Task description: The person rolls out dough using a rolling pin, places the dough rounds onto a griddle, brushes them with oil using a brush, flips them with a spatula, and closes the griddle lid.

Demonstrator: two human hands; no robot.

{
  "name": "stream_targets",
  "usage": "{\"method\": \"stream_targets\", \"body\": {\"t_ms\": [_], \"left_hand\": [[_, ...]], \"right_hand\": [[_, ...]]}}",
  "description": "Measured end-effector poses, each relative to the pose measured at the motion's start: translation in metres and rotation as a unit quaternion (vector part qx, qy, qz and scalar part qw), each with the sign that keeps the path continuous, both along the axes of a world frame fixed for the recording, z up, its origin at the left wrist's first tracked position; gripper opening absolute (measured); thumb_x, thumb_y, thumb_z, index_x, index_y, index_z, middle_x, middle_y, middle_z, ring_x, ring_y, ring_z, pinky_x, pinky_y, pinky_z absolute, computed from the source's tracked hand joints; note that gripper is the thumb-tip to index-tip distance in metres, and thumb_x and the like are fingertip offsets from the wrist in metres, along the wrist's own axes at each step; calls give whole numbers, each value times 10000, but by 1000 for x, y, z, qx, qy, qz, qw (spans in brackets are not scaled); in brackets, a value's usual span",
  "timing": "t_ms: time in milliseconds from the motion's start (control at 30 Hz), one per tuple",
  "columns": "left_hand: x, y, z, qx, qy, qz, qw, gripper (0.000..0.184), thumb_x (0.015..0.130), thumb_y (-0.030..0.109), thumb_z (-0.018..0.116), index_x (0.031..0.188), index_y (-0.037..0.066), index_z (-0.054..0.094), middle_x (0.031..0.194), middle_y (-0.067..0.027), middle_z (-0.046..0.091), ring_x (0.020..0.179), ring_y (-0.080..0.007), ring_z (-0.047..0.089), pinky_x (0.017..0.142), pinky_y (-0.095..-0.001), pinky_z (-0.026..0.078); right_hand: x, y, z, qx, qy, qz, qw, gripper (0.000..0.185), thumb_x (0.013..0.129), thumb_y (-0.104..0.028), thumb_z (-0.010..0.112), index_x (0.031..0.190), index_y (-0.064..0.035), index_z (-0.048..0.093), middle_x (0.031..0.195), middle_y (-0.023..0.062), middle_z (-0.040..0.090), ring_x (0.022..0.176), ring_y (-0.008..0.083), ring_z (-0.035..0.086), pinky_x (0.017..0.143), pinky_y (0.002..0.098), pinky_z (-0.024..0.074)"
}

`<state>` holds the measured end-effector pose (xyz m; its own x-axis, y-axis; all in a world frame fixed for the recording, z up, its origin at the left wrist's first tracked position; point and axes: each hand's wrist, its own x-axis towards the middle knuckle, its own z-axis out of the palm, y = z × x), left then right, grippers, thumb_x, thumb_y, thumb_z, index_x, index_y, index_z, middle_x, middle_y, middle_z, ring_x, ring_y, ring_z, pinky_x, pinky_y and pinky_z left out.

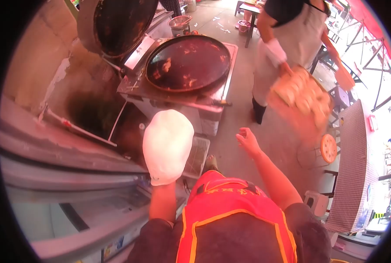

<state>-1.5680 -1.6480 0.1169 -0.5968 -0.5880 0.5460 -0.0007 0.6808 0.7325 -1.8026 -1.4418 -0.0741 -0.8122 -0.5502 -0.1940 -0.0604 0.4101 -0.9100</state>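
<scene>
My left hand is hidden by a large, smooth white rounded piece (168, 144) that covers it down to the wrist. Whether it is a sheet of dough or a padded mitt cannot be made out, and no fingers show. It is raised in front of a big round griddle (191, 63), whose dark surface carries scattered brownish patches. The griddle's lid (124, 26) stands tilted up at the back left. My right hand (248, 141) hovers over the floor to the right of the griddle stand, fingers loosely bent and apart, with nothing in them.
At the right a person in a light apron (270, 74) carries a blurred tray of pale rounded pieces (302, 94). A stool (329, 148) and a checkered table (353, 162) stand beyond. A white plastic basket (197, 155) sits below the griddle stand (208, 118); a metal bowl (180, 22) is behind.
</scene>
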Motion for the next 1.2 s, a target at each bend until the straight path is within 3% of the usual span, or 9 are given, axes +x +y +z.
{"method": "stream_targets", "body": {"t_ms": [67, 167, 267, 467, 533, 600, 833, 1033, 1200], "left_hand": [[-29, -28, -7, 11, -5, 7, 1000, 368, 788, 154, 615, 1134, 33, 592, 1110, -124, 609, 1054, -278, 575, 895, -362, 479], [-62, -61, -8, 18, -17, 15, 1000, 372, 793, 158, 613, 1141, 31, 589, 1116, -125, 608, 1061, -278, 574, 900, -361, 478], [-86, -88, -8, 23, -35, 29, 999, 376, 798, 162, 611, 1148, 29, 585, 1123, -126, 606, 1069, -278, 572, 906, -361, 476], [-125, -123, -11, 33, -63, 82, 994, 385, 808, 171, 607, 1162, 24, 579, 1136, -128, 604, 1084, -277, 569, 918, -360, 473], [-142, -133, -11, 34, -71, 106, 991, 387, 811, 174, 606, 1167, 22, 577, 1140, -129, 603, 1089, -277, 567, 922, -359, 472], [-162, -139, -12, 39, -76, 131, 988, 390, 815, 177, 605, 1172, 21, 574, 1144, -129, 602, 1094, -277, 566, 925, -359, 471], [-260, -150, -17, 62, -84, 219, 970, 401, 827, 186, 600, 1188, 15, 567, 1160, -132, 600, 1112, -277, 562, 939, -358, 468], [-320, -159, -20, 61, -78, 272, 957, 410, 837, 195, 597, 1202, 11, 560, 1173, -134, 597, 1127, -276, 559, 951, -357, 465], [-345, -182, -36, 49, -53, 294, 953, 418, 845, 202, 593, 1213, 7, 554, 1184, -136, 595, 1140, -276, 556, 960, -356, 462]], "right_hand": [[-44, -35, -46, 10, 103, -16, 994, 523, 866, -288, 643, 1248, 20, 461, 1089, 211, 619, 842, 277, 652, 738, 382, 522], [-101, -86, -74, 57, -4, -93, 994, 595, 855, -305, 662, 1296, 19, 430, 1153, 231, 591, 891, 299, 645, 749, 385, 521], [-142, -115, -76, 122, -63, -77, 988, 696, 833, -311, 699, 1355, 10, 368, 1057, 139, 571, 805, 193, 600, 637, 321, 545], [-201, -131, -110, 48, -341, 86, 935, 400, 841, -264, 698, 1054, 68, 630, 786, 142, 656, 580, 207, 602, 543, 344, 492], [-217, -134, -108, 99, -227, 186, 951, 264, 856, -204, 700, 903, 54, 660, 693, 69, 614, 597, 157, 595, 520, 290, 473], [-228, -155, -46, 136, -344, 155, 916, 292, 863, -212, 712, 961, 52, 637, 723, 57, 605, 633, 144, 605, 553, 265, 497], [-288, -195, -32, 129, -317, 233, 910, 227, 868, -165, 689, 884, 34, 581, 746, 82, 632, 660, 174, 647, 575, 311, 525], [-332, -190, -67, 242, -176, 411, 861, 278, 892, -229, 647, 945, 42, 611, 800, 111, 663, 672, 168, 647, 607, 303, 518], [-389, -205, 7, 220, -167, 443, 853, 256, 928, -205, 594, 1044, 22, 608, 866, 83, 669, 766, 161, 654, 688, 298, 524]]}}
